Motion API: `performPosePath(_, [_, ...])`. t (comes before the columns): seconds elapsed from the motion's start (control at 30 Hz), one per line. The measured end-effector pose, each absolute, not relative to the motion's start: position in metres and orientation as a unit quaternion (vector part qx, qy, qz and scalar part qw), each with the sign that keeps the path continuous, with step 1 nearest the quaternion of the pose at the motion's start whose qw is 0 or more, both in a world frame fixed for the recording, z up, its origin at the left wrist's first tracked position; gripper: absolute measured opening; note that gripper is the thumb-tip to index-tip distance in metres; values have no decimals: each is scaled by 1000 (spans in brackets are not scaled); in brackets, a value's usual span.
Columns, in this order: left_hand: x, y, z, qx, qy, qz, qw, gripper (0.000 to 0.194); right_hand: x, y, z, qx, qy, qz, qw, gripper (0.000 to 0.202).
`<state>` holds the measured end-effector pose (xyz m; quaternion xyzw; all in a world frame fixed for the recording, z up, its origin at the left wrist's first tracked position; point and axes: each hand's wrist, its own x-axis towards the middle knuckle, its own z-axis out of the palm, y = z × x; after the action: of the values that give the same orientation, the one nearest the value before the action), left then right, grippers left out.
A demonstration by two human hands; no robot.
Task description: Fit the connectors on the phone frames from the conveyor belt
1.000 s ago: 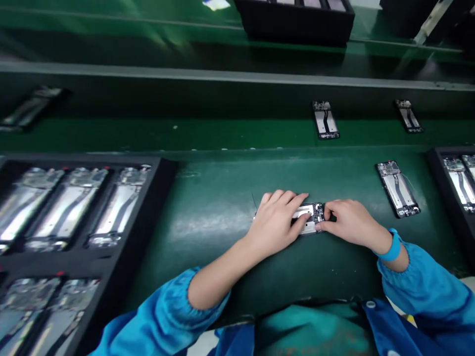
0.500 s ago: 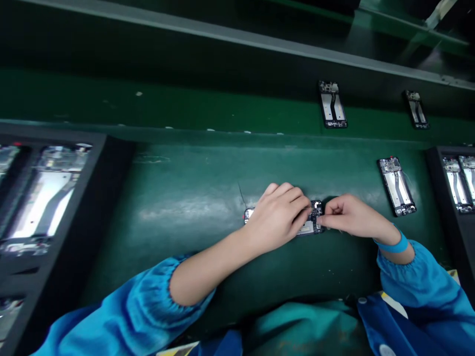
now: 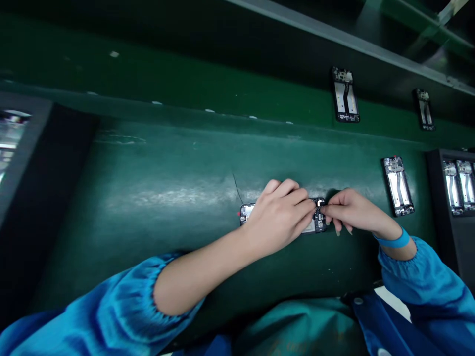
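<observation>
An opened phone (image 3: 319,223) lies sideways on the green bench, its circuit boards facing up. My left hand (image 3: 279,212) rests over its middle, fingers bent around it and holding it down. At the phone's right end, my right hand (image 3: 349,210) pinches with thumb and forefinger on the small board. Whatever sits between those fingertips is too small to make out; the other fingers hang loosely below. From the phone's left end a thin dark wire (image 3: 236,188) sticks up and away. Most of the phone's middle is hidden under my left hand.
Another opened phone (image 3: 398,186) lies right of my right hand. Two more, a nearer phone (image 3: 346,95) and a farther phone (image 3: 424,110), lie on the back strip. A black tray (image 3: 435,185) of phones stands right, another black tray (image 3: 40,128) left.
My right thumb and forefinger have shifted slightly up along the phone's end, and the lower fingers have opened out. My left hand stays on the phone. The view has turned a little.
</observation>
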<state>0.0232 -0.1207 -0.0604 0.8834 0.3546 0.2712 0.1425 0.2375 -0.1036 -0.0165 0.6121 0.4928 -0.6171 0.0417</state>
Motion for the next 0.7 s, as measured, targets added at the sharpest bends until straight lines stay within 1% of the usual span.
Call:
performPosePath(0.23, [25, -121, -58, 874, 365, 274, 167, 23, 234, -100, -14, 615, 488, -616, 64, 34])
performPosePath(0.33, [25, -120, -56, 855, 388, 282, 197, 22, 231, -97, -12, 622, 490, -606, 76, 33])
performPosePath(0.47, [25, -118, -57, 832, 410, 285, 244, 20, 230, -92, -10, 604, 496, -616, 95, 37])
performPosePath(0.7, [24, -116, -58, 830, 415, 272, 256, 20, 234, -91, -14, 589, 503, -629, 68, 36])
